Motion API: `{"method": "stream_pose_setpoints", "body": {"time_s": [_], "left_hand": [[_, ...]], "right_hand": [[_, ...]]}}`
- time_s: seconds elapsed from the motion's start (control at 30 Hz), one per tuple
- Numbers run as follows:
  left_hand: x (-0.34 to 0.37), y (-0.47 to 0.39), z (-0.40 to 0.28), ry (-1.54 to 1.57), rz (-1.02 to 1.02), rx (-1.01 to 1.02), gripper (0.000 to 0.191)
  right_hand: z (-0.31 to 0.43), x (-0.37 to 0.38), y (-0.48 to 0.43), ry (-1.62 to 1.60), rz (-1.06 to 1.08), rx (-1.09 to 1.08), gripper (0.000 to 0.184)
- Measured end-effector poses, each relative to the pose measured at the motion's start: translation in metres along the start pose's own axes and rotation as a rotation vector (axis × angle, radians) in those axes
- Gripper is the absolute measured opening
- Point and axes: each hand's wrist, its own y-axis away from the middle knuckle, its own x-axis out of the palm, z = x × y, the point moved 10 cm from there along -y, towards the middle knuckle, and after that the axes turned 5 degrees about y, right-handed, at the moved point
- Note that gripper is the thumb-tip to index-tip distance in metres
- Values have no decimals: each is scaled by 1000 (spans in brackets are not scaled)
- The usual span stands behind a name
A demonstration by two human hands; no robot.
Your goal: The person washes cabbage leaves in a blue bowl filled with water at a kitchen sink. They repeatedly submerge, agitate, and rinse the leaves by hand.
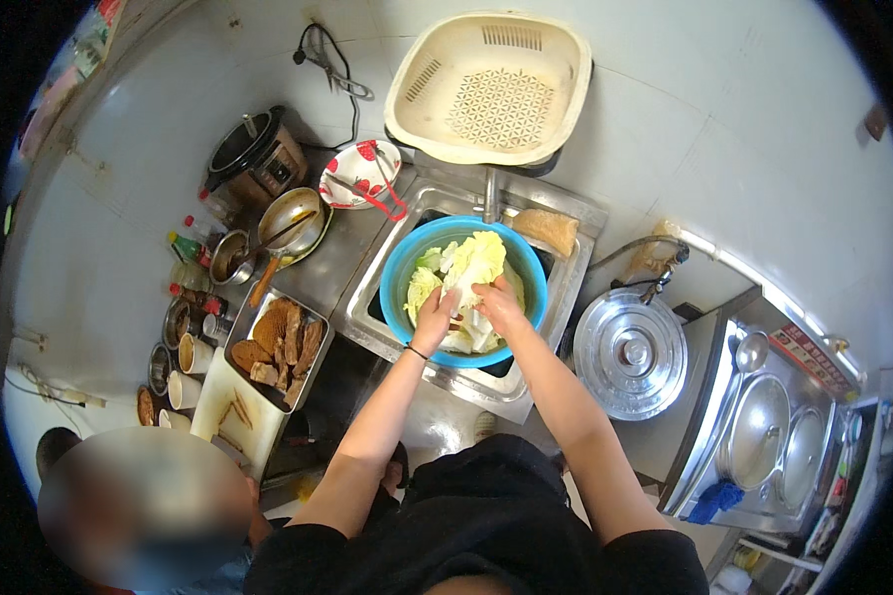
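Note:
A blue plastic basin (393,327) rests on the stainless steel sink (365,294) beneath the faucet (490,195). Both hands are over the basin, on a pale yellow-green cabbage leaf (478,256) that stands up between them. My left hand (434,318) holds the leaf's white lower end from the left, a dark band around the wrist. My right hand (500,303) grips the same leaf from the right, fingers bent against it. More cabbage leaves (423,286) lie in the basin around and under the hands. The hands partly hide the leaf's base.
Behind the sink stands a cream plastic drain basket (487,152). To the left are a strawberry-patterned bowl (342,167) with red-handled tongs, a saucepan (290,219), a metal tray (324,372) of brown meat pieces and a co-worker at a cutting board (227,405). A lidded metal pot (631,372) stands right.

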Motion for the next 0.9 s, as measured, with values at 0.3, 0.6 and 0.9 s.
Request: {"method": "stream_pose_setpoints", "body": {"time_s": [0.3, 0.6, 0.9], "left_hand": [[-9, -9, -24, -733, -294, 395, 32], [5, -6, 1, -141, -35, -57, 20], [9, -3, -46, -967, -95, 331, 29]], "right_hand": [[19, 7, 17, 143, -84, -160, 37], [20, -2, 20, 184, -86, -146, 34], [-12, -70, -19, 343, -543, -31, 36]]}}
